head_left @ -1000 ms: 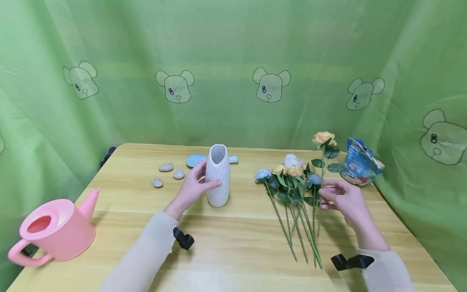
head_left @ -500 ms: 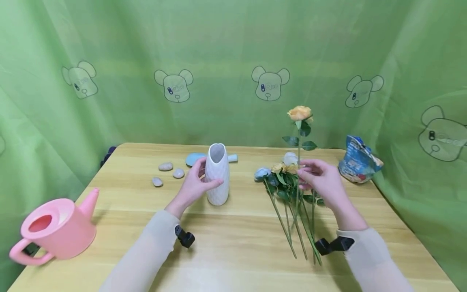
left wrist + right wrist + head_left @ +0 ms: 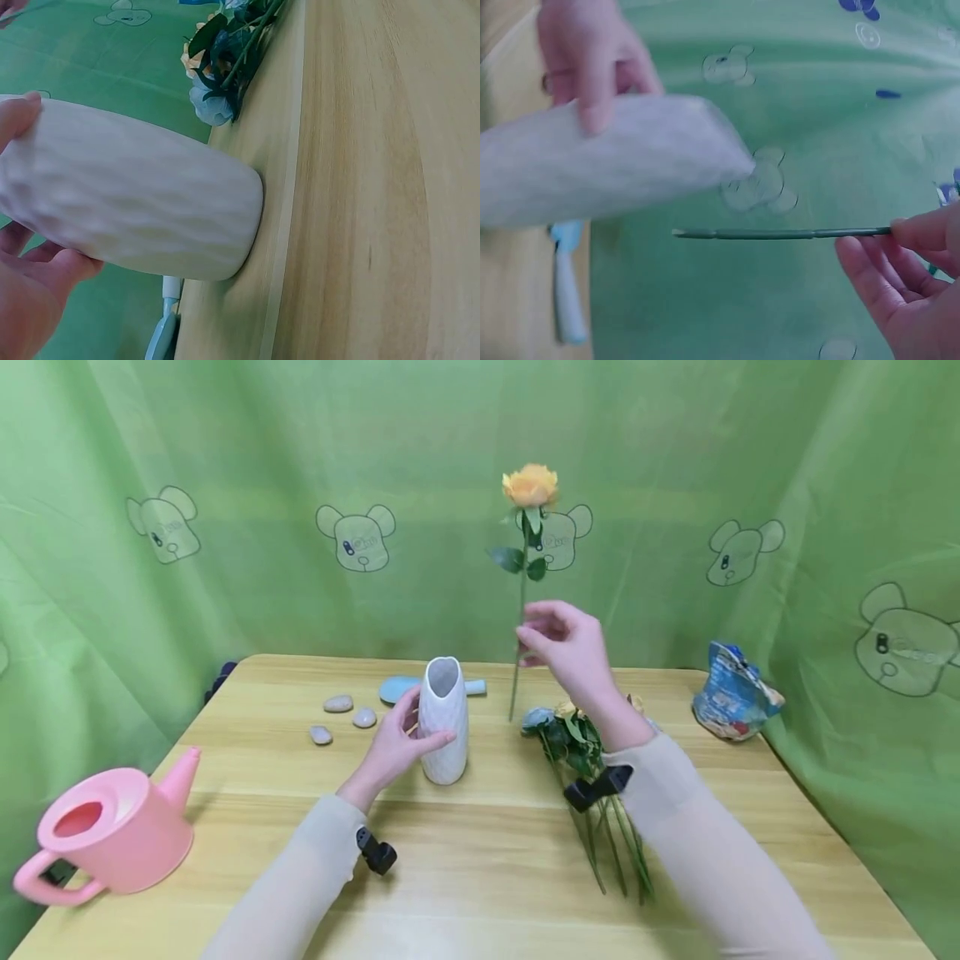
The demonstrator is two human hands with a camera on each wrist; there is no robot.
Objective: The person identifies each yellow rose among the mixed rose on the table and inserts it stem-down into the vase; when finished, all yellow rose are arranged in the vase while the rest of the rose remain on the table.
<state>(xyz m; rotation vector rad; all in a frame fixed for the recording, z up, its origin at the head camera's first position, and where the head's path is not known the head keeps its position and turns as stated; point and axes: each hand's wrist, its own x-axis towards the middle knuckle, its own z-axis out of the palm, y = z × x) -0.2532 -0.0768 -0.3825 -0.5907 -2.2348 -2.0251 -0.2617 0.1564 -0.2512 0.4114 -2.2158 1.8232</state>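
A white textured vase [image 3: 445,739] stands upright on the table, and my left hand [image 3: 392,745] grips its side with the thumb across the front. In the left wrist view the base of the vase [image 3: 172,202] sits on the wood. My right hand [image 3: 567,649] pinches the stem of a yellow-orange rose [image 3: 530,487], held upright in the air to the right of the vase. The bare lower stem [image 3: 772,234] shows in the right wrist view, its cut end apart from the vase. More artificial roses [image 3: 577,743] lie in a bunch beneath my right forearm.
A pink watering can [image 3: 123,831] stands at the left. Three pebbles [image 3: 338,703] lie behind my left hand, and a light blue tool with a handle [image 3: 397,689] lies behind the vase. A blue bag [image 3: 733,697] is at the back right, before the green curtain [image 3: 450,602].
My right hand has lifted the yellow-orange rose out of the bunch, up and leftward toward the vase. The left hand keeps its hold on the vase in the same place.
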